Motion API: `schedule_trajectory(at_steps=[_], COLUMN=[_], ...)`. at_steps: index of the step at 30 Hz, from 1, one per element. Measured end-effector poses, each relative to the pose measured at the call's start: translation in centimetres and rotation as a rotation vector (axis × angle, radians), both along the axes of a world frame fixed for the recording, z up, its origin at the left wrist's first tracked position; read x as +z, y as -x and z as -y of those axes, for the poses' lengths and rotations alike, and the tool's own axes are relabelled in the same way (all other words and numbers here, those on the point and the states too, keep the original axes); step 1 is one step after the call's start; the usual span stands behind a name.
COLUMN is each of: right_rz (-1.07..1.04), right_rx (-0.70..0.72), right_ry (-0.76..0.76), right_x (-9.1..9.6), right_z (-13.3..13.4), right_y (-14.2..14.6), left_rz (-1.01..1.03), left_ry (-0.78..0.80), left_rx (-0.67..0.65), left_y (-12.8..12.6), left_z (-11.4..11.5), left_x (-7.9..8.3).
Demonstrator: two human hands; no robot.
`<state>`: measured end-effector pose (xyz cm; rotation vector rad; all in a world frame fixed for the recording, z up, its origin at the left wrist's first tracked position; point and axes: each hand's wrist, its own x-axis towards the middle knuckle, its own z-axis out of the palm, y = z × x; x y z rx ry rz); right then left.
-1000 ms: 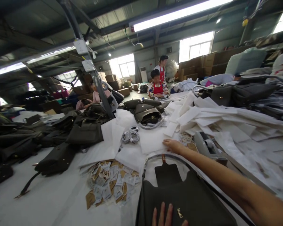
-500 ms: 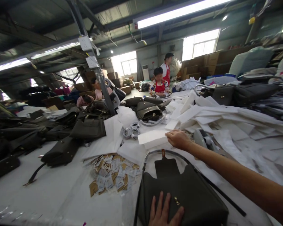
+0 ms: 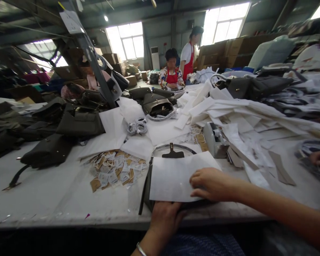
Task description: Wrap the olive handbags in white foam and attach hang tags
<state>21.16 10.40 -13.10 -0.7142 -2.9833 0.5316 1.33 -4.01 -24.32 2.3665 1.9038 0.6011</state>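
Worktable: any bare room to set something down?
Front left: bare table between the strapped dark bag and the tag pile. Narrower patch: between the right forearm and the grey-brown strips. Crowded: bag heap rear left, white sheets rear right, partly covered bag front centre.

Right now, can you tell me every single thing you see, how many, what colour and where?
Flat sheet: one, white, front middle
Near bag: one, dark, mostly under flat sheet
Tags: many, brown and white, left of near bag
Coils: several, pale grey, beyond tags
Tape dispenser: one, grey, right of middle
Loose sheets: many, white, heaped right
Other bags: many, dark, left, middle, right
Table: one, white, beneath these
Post: one, grey, left of middle
People: several, two in red aprons, beyond table
Boxes: many, brown, back
Windows: several, bright white, back
Right hand: one, on flat sheet
Left hand: one, silver bracelet, fingers partly hidden under flat sheet
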Motion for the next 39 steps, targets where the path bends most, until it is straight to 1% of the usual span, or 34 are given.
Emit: schedule_trajectory(at_steps=[2, 3, 6, 8, 10, 12, 14, 16, 18, 19, 21, 23, 24, 25, 26, 27, 29, 30, 31, 33, 35, 37, 39], right_rz=[0.022, 0.001, -0.108, -0.136, -0.14, -0.151, -0.157, -0.16, -0.175, -0.192, -0.224, -0.227, -0.226, -0.228, -0.236, -0.249, -0.281, -0.295, -0.311, -0.349, -0.391, -0.414, -0.412], right_rx=[0.016, 0.03, 0.13, 0.208, 0.258, 0.278, 0.294, 0.295, 0.287, 0.285, 0.284, 0.289, 0.291, 0.29, 0.29, 0.29, 0.274, 0.258, 0.241, 0.21, 0.21, 0.224, 0.235], right_ry=[0.009, 0.009, 0.042, 0.078, 0.105, 0.118, 0.118, 0.108, 0.103, 0.104, 0.104, 0.096, 0.089, 0.082, 0.077, 0.074, 0.071, 0.071, 0.071, 0.074, 0.071, 0.056, 0.028], right_x=[-0.6, -1.1, -3.3, -4.8, -5.8, -6.1, -6.1, -6.0, -6.0, -6.1, -6.4, -6.7, -6.9, -7.0, -7.1, -7.2, -7.2, -7.1, -7.0, -6.9, -6.7, -6.7, -6.8], right_z=[-0.8, -1.2, -1.9, -1.9, -1.8, -1.7, -1.8, -1.8, -1.8, -1.8, -1.8, -1.8, -1.8, -1.8, -1.8, -1.7, -1.7, -1.6, -1.6, -1.4, -1.3, -1.2, -1.2], right_y=[0.8, 1.1, 1.2, 0.8, 0.4, 0.2, 0.2, 0.2, 0.3, 0.2, 0.2, 0.1, 0.1, 0.1, 0.0, 0.0, 0.0, 0.0, -0.1, -0.2, -0.3, -0.5, -0.6], left_rz=[0.001, 0.0, -0.014, -0.033, -0.051, -0.064, -0.083, -0.105, -0.099, -0.073, 0.031, 0.17, 0.223, 0.255, 0.272, 0.267, 0.183, 0.133, 0.127, 0.117, 0.123, 0.124, 0.124], left_ry=[0.024, 0.038, 0.066, 0.028, -0.016, -0.028, -0.02, -0.004, 0.019, 0.026, 0.041, 0.078, 0.088, 0.071, 0.042, 0.017, 0.005, 0.011, 0.011, 0.014, 0.015, 0.017, 0.021], left_rx=[-0.005, -0.008, -0.035, -0.059, -0.064, -0.047, -0.046, -0.053, -0.063, -0.073, -0.106, -0.138, -0.134, -0.135, -0.133, -0.147, -0.153, -0.131, -0.113, -0.101, -0.094, -0.085, -0.082], left_y=[0.0, 0.0, 0.0, 0.0, 0.0, 0.0, 0.1, 0.2, 0.1, -0.1, -0.7, -1.4, -1.6, -1.7, -1.6, -1.4, -0.4, 0.3, 0.9, 1.8, 2.2, 2.2, 2.1], left_z=[0.1, 0.1, 0.2, 0.2, 0.1, 0.1, 0.3, 1.0, 2.0, 2.5, 3.2, 2.8, 2.0, 1.0, -0.2, -1.6, -4.0, -4.8, -5.4, -5.7, -5.3, -4.9, -4.8], left_x=[0.2, 0.4, 0.7, 0.6, 0.3, 0.0, 0.0, 0.6, 2.2, 3.4, 6.3, 9.1, 10.1, 10.6, 10.6, 10.1, 8.1, 6.8, 5.5, 3.4, 2.4, 2.2, 2.4])
